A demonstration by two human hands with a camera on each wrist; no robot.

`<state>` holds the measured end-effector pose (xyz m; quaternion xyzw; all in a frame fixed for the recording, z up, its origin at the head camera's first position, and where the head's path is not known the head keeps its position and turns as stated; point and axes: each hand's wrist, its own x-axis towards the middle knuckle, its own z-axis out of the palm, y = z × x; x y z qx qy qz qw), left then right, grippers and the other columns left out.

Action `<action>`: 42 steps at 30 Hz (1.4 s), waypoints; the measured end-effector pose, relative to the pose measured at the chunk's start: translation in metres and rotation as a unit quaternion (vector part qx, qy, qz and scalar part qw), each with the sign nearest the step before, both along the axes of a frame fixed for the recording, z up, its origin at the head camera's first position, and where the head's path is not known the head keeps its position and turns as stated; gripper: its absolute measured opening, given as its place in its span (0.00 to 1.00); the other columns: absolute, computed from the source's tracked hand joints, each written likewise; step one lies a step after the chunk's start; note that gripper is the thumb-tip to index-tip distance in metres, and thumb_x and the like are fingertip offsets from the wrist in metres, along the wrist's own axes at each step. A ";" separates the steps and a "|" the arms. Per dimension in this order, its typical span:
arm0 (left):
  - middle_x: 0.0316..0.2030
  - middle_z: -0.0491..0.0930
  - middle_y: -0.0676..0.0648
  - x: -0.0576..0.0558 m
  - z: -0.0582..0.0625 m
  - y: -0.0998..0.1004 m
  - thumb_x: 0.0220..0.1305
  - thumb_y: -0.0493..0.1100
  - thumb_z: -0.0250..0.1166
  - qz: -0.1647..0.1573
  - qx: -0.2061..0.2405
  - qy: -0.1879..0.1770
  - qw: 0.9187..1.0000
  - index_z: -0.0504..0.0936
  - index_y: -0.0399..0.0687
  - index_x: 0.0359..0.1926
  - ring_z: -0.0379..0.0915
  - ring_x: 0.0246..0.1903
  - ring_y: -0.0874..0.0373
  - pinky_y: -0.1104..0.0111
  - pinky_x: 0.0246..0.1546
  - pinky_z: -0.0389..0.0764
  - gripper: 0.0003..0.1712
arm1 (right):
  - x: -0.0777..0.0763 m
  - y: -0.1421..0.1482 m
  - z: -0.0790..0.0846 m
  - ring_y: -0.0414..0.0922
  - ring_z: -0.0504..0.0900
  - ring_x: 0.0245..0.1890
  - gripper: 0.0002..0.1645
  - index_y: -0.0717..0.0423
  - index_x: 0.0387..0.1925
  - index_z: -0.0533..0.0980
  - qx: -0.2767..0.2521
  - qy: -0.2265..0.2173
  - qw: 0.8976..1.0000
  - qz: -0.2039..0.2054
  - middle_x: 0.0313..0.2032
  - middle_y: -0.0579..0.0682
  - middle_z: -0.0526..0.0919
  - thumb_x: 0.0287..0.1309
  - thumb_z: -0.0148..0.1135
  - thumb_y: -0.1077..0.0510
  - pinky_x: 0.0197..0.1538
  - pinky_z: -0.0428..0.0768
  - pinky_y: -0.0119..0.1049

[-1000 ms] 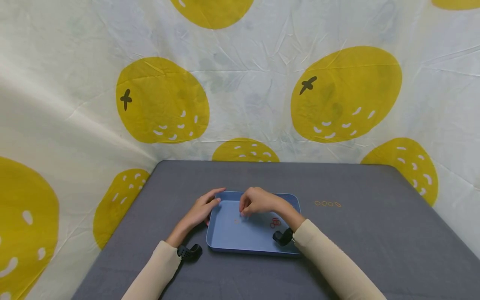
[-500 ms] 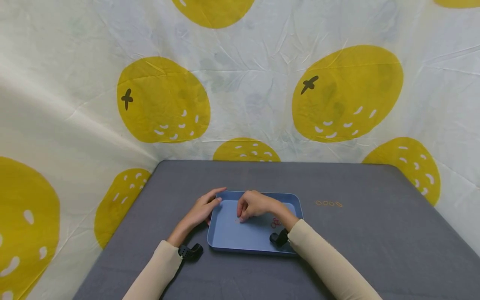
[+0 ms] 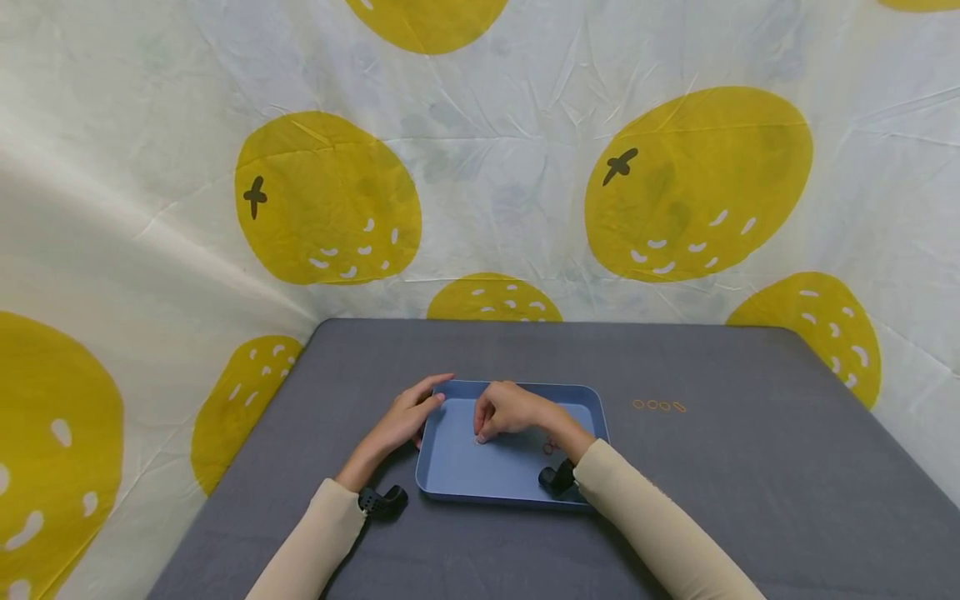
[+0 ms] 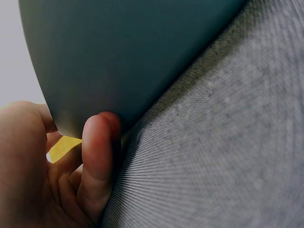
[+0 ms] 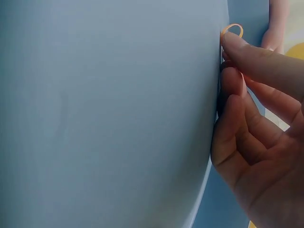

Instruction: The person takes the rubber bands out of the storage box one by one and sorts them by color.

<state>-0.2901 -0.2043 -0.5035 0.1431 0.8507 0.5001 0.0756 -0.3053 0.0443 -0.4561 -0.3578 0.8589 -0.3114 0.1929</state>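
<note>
Four thin orange rings (image 3: 660, 406) lay in a row on the grey table (image 3: 750, 467), a little way off the right edge of the blue tray (image 3: 465, 479). A few red rings (image 3: 550, 447) lay on the tray floor toward its right edge, partly hidden in the head view by the right wrist. Behind the table's far edge hung a pale cloth (image 3: 502, 183) with large yellow fruit shapes. Of the two black wrist cameras, the right one (image 3: 557, 479) blocked part of the tray toward its near right corner. The right hand (image 3: 510, 408) was over the tray, left of its middle, its grip narrow: thumb and fingertips met low at the floor, pinching one orange ring (image 5: 242, 31) that stuck out past the thumb tip. The left hand (image 3: 401, 421) gripped the tray near its far left corner, thumb at the rim, fingers against the outer wall; how firmly, I could not tell.
</note>
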 end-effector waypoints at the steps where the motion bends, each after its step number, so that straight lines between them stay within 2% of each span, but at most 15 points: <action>1: 0.38 0.77 0.40 0.000 0.000 0.000 0.81 0.52 0.53 0.001 0.000 0.000 1.000 0.70 0.72 0.74 0.69 0.10 0.55 0.59 0.13 0.80 0.24 | 0.000 0.000 0.000 0.35 0.77 0.23 0.05 0.51 0.27 0.87 0.000 0.002 1.000 0.001 0.24 0.42 0.85 0.56 0.77 0.62 0.29 0.76 0.28; 11: 0.39 0.77 0.40 0.000 -0.001 -0.001 0.81 0.52 0.54 -0.001 0.003 0.002 1.000 0.71 0.71 0.74 0.69 0.10 0.55 0.59 0.12 0.80 0.24 | 0.004 0.002 0.003 0.36 0.75 0.23 0.05 0.52 0.27 0.88 -0.005 0.007 1.000 0.018 0.25 0.43 0.86 0.58 0.75 0.62 0.29 0.75 0.28; 14: 0.38 0.76 0.40 -0.001 -0.001 -0.001 0.80 0.52 0.54 -0.004 0.003 0.001 1.000 0.71 0.70 0.74 0.70 0.11 0.55 0.60 0.12 0.80 0.24 | 0.004 0.004 0.004 0.36 0.75 0.24 0.05 0.52 0.28 0.88 -0.011 -0.004 1.000 0.016 0.25 0.44 0.86 0.58 0.75 0.63 0.29 0.75 0.29; 22: 0.36 0.76 0.40 0.000 -0.001 -0.001 0.80 0.52 0.54 -0.006 0.006 -0.001 1.000 0.70 0.67 0.75 0.69 0.10 0.55 0.59 0.12 0.80 0.25 | 0.003 0.004 0.005 0.41 0.85 0.24 0.05 0.55 0.28 0.88 -0.024 -0.034 0.999 0.003 0.25 0.49 0.89 0.59 0.74 0.64 0.29 0.81 0.30; 33: 0.34 0.75 0.40 -0.001 -0.001 0.001 0.80 0.53 0.54 -0.002 0.007 -0.003 1.000 0.71 0.72 0.73 0.69 0.10 0.55 0.58 0.12 0.80 0.24 | 0.004 0.009 0.010 0.42 0.85 0.24 0.05 0.54 0.28 0.88 -0.031 -0.047 0.998 -0.007 0.25 0.49 0.88 0.60 0.74 0.63 0.32 0.85 0.34; 42: 0.35 0.76 0.40 0.000 -0.001 0.001 0.80 0.51 0.55 -0.001 0.009 0.000 1.000 0.71 0.68 0.74 0.68 0.09 0.55 0.57 0.12 0.80 0.25 | 0.004 0.015 0.018 0.44 0.86 0.26 0.04 0.54 0.29 0.86 -0.034 -0.045 0.998 -0.009 0.25 0.48 0.89 0.59 0.74 0.63 0.32 0.82 0.31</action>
